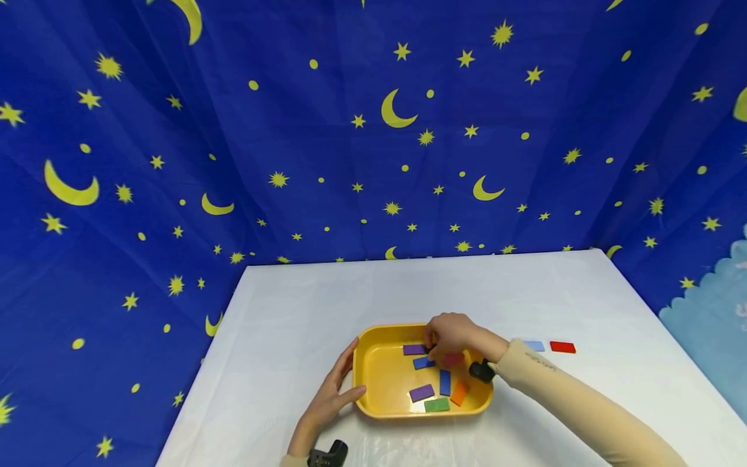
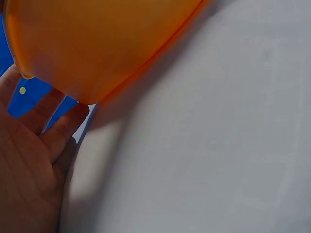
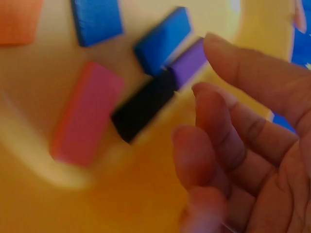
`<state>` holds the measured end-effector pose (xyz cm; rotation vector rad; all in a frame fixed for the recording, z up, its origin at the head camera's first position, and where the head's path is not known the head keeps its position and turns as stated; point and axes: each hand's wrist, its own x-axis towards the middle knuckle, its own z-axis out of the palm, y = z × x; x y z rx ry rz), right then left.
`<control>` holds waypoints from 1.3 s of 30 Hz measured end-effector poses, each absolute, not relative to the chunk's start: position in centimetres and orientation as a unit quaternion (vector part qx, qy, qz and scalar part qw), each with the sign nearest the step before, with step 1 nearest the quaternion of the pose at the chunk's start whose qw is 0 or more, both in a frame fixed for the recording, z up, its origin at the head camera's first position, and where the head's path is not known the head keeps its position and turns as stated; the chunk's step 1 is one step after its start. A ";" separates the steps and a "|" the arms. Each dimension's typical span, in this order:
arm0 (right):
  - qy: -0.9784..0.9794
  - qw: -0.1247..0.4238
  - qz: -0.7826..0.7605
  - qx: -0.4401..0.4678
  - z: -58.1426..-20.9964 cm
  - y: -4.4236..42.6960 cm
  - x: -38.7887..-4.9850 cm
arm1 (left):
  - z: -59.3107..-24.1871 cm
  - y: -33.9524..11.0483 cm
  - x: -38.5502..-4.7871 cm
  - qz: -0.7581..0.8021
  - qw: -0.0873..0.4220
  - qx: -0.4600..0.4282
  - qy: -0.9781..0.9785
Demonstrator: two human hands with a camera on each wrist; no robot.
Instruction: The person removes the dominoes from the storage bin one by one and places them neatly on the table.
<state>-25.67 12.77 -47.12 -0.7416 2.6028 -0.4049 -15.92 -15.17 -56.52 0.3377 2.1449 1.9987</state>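
Note:
A yellow tray [image 1: 385, 383] holds several flat coloured blocks. At its left end, my left hand [image 1: 328, 395] has its fingers and thumb spread against the rim; the left wrist view shows fingertips of the hand [image 2: 36, 150] touching the outer wall [image 2: 87, 63]. Over the tray's back right part is my right hand [image 1: 452, 332]. In the right wrist view, this hand [image 3: 262, 141] has loosely bent, parted fingers beside a purple block [image 3: 189, 63] and a black block [image 3: 146, 107]; whether the thumb touches the purple one I cannot tell.
In the tray also lie a pink block [image 3: 87, 116], two blue blocks [image 1: 445, 383] [image 1: 423, 363], an orange block [image 1: 460, 392], a green block [image 1: 437, 405] and another purple block [image 1: 422, 393]. Right of the tray, a light blue block [image 1: 534, 346] and a red block [image 1: 563, 347] lie on the white table [image 1: 303, 298].

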 end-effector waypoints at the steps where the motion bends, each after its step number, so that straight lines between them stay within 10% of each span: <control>1: 0.933 0.202 -0.142 -0.262 -47.4 12.6 -25.6 | -56.1 -15.1 -15.8 0.673 0.097 0.115 0.724; 20: 0.935 0.117 -0.143 -0.303 -49.9 12.0 -23.7 | -57.5 -15.3 -15.5 0.666 0.090 0.110 0.732; 39: 0.925 0.155 -0.174 -0.299 -49.7 12.4 -24.2 | -54.1 -14.9 -15.2 0.662 0.103 0.123 0.732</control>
